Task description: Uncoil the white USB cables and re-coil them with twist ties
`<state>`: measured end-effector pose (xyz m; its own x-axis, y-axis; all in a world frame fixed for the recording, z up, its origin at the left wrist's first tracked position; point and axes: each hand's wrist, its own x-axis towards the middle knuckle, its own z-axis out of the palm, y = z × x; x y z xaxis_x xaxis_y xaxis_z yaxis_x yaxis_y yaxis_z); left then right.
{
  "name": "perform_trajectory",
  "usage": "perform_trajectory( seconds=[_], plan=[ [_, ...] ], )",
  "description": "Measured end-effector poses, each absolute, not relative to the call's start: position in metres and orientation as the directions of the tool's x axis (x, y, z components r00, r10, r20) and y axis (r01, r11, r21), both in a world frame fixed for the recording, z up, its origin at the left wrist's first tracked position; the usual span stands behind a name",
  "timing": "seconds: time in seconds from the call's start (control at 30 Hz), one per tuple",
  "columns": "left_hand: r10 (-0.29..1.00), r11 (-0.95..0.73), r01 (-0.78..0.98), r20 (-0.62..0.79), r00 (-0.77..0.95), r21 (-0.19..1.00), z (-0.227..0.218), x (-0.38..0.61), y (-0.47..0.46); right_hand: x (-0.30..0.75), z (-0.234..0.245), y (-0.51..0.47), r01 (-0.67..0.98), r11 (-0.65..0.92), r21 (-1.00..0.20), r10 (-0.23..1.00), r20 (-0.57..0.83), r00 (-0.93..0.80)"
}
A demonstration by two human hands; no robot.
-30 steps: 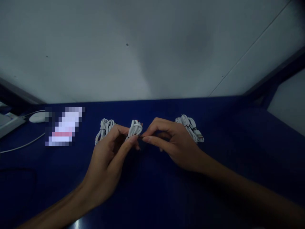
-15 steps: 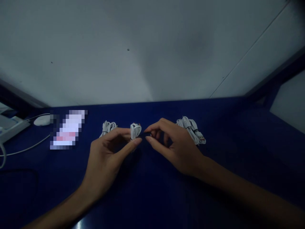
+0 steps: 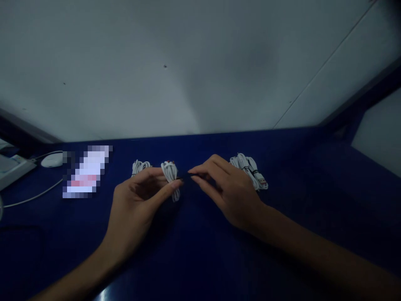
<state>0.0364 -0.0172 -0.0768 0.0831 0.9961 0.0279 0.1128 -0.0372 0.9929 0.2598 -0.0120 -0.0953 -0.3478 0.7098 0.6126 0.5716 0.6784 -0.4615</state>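
My left hand (image 3: pixel 134 200) grips a coiled white cable (image 3: pixel 170 170) between thumb and fingers, with the lower loops hanging below the thumb. From the coil a thin black tie (image 3: pixel 184 175) reaches toward my right hand (image 3: pixel 225 188), whose thumb and forefinger pinch around its end; the fingertips are nearly together. Behind my left hand lies a coiled white cable (image 3: pixel 140 166), partly hidden by the fingers. To the right, past my right hand, rest more bundled white cables (image 3: pixel 247 167) with black ties, one showing a USB plug (image 3: pixel 262 181).
A phone with a lit, blurred screen (image 3: pixel 89 171) lies on the blue table (image 3: pixel 200 251) at left. Beside it sit a rounded white object (image 3: pixel 52 159) with a cord and a white box-like thing (image 3: pixel 15 171). A pale wall panel (image 3: pixel 188 83) rises at the back.
My left hand has shifted slightly left and turned the coil, so more of its loops show. The gap to my right fingertips is wider, with the black tie stretching across it.
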Motion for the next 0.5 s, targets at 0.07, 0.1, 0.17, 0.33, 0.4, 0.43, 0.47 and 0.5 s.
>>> perform_trajectory(
  seconds=[0.07, 0.1, 0.17, 0.33, 0.4, 0.43, 0.47, 0.5],
  plan=[
    [0.996, -0.034, 0.113, 0.025, 0.080, 0.993, -0.077, 0.036, -0.017, 0.261, -0.093, -0.010, 0.557, 0.696, -0.453, 0.695, 0.620, -0.364],
    [0.996, -0.033, 0.110, 0.023, 0.086, 0.993, -0.077, 0.036, -0.017, 0.263, -0.091, -0.009, 0.542, 0.701, -0.464, 0.695, 0.616, -0.371],
    [0.995, -0.031, 0.094, 0.021, 0.099, 0.995, -0.077, 0.036, -0.017, 0.266, -0.087, -0.006, 0.497, 0.696, -0.518, 0.712, 0.584, -0.390],
    [0.993, -0.010, 0.089, 0.000, 0.118, 0.996, -0.076, 0.037, -0.015, 0.274, -0.085, 0.000, 0.344, 0.532, -0.773, 0.834, 0.410, -0.368],
    [0.990, 0.006, 0.082, -0.017, 0.142, 0.997, -0.077, 0.037, -0.014, 0.275, -0.086, 0.001, 0.282, 0.447, -0.849, 0.874, 0.347, -0.341],
    [0.987, 0.015, 0.069, -0.026, 0.157, 0.997, -0.077, 0.036, -0.013, 0.275, -0.087, 0.001, 0.253, 0.416, -0.874, 0.886, 0.327, -0.329],
    [0.984, 0.026, 0.052, -0.035, 0.174, 0.998, -0.077, 0.035, -0.012, 0.275, -0.087, 0.001, 0.225, 0.386, -0.895, 0.897, 0.308, -0.316],
    [0.980, 0.038, 0.032, -0.044, 0.193, 0.999, -0.077, 0.034, -0.012, 0.275, -0.086, 0.001, 0.197, 0.359, -0.912, 0.906, 0.291, -0.307]
  ],
)
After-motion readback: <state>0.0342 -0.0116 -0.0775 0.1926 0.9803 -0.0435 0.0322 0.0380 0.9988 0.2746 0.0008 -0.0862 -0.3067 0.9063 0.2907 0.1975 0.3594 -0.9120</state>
